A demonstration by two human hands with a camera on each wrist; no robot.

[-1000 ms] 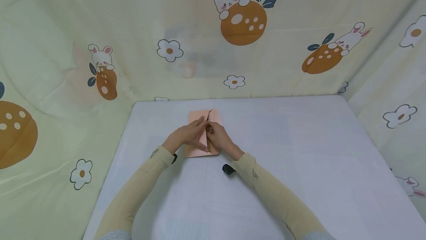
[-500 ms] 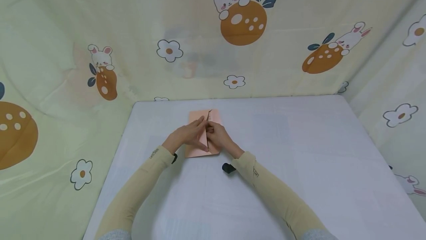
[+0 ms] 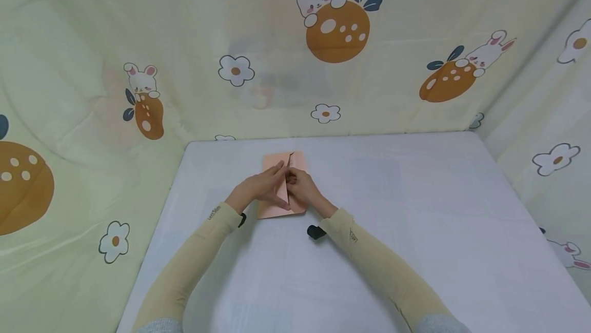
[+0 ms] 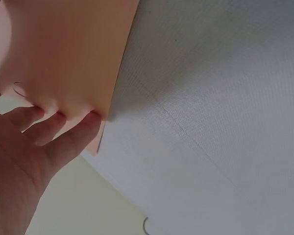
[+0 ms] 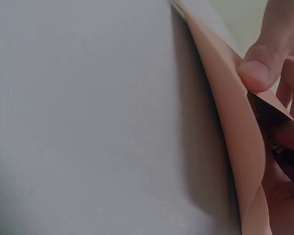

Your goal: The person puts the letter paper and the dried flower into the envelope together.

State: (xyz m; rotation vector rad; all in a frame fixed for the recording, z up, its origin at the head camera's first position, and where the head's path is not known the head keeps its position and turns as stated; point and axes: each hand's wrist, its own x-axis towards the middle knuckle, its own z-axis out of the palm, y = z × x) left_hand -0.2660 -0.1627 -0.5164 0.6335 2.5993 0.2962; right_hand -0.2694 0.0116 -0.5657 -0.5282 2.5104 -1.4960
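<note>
A flat peach-coloured paper packet point(image 3: 272, 212), like an envelope, lies near the table's back edge with a dark slit down its middle. My left hand point(image 3: 260, 187) is spread over its left part; in the left wrist view the fingertips point(image 4: 92, 119) press dents into the paper. My right hand point(image 3: 304, 187) is at the slit with its fingers curled at the edge. In the right wrist view the packet point(image 5: 235, 122) bulges, and a thumb point(image 5: 257, 71) presses on its lip. What lies within the dark opening is hidden by fingers and shadow.
The packet rests on a white-covered table point(image 3: 406, 220). Behind it hangs a pale yellow curtain point(image 3: 392, 102) printed with bunnies, fruit and flowers. Black camera mounts point(image 3: 316, 232) sit at the wrists, the right one low over the tabletop.
Both hands stay nearly where they were. The slit's lower part, which showed some brown and gold a second ago, now looks narrower. The packet has shifted very slightly right.
</note>
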